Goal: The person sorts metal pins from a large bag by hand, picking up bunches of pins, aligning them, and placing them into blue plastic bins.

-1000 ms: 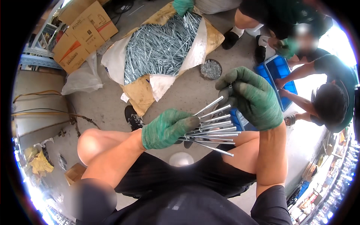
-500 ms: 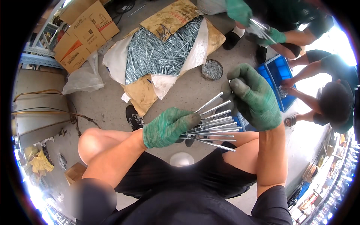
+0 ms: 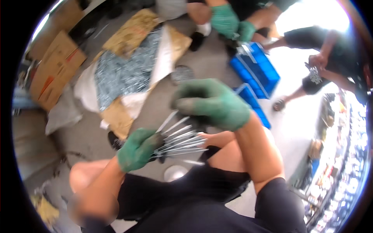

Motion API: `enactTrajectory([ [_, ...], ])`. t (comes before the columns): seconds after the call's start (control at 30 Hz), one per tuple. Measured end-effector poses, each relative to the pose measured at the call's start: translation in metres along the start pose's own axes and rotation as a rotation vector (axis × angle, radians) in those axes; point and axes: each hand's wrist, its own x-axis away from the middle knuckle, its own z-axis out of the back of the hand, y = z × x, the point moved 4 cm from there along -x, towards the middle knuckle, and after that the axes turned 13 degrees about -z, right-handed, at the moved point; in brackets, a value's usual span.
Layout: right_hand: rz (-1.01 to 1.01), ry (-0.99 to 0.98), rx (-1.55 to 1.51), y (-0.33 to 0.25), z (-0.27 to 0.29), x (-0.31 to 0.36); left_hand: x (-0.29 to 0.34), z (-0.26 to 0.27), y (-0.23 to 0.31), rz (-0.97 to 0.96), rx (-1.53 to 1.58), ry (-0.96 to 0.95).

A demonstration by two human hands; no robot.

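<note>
My left hand [image 3: 138, 149], in a green glove with dark fingertips, is closed round a fan of thin silvery metal rods [image 3: 182, 140] in front of my knees. Their free ends point right. One blurred rod [image 3: 192, 162] shows below the fan, seemingly apart from it. My right hand [image 3: 217, 104], gloved the same way, hovers just above the upper rod ends. Its fingers are curled in against the thumb; motion blur hides what is between them, if anything.
Ahead on the floor, a heap of similar rods [image 3: 130, 68] lies on torn cardboard and white sheeting, a round tin [image 3: 173, 76] beside it. Blue crates [image 3: 237, 66] stand to the right. Two co-workers sit beyond; one wears green gloves [image 3: 225, 21]. Cardboard boxes [image 3: 54, 77] lean at far left.
The view has swung, so the surroundings shift left and blur. My right hand has come left over the rod ends. The lowest rod now looks separated from the bundle.
</note>
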Motion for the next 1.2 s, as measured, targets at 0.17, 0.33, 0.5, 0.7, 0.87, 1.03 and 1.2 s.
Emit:
enactTrajectory([
  [0.17,0.005,-0.100,0.004,0.005,0.001,-0.006,-0.001,-0.002,0.009,0.005,-0.167,0.049],
  [0.33,0.040,-0.253,-0.310,0.023,0.001,-0.006,-0.008,-0.007,0.014,0.074,-0.019,-0.001],
  [0.5,0.180,-0.128,-0.229,0.021,-0.003,-0.009,-0.005,-0.006,0.005,0.042,0.117,-0.020],
  [0.7,0.278,0.023,-0.079,0.015,-0.009,-0.007,0.000,-0.006,0.006,0.105,0.272,-0.034],
  [0.87,0.320,0.044,-0.124,0.012,-0.011,-0.009,-0.006,-0.003,0.013,0.074,0.245,-0.024],
  [1.03,0.090,0.277,-0.447,0.026,0.028,-0.039,0.008,-0.003,0.004,-0.080,0.290,0.024],
  [1.2,-0.271,0.473,-0.395,0.090,0.096,-0.110,0.007,-0.012,0.009,-0.227,0.289,-0.099],
])
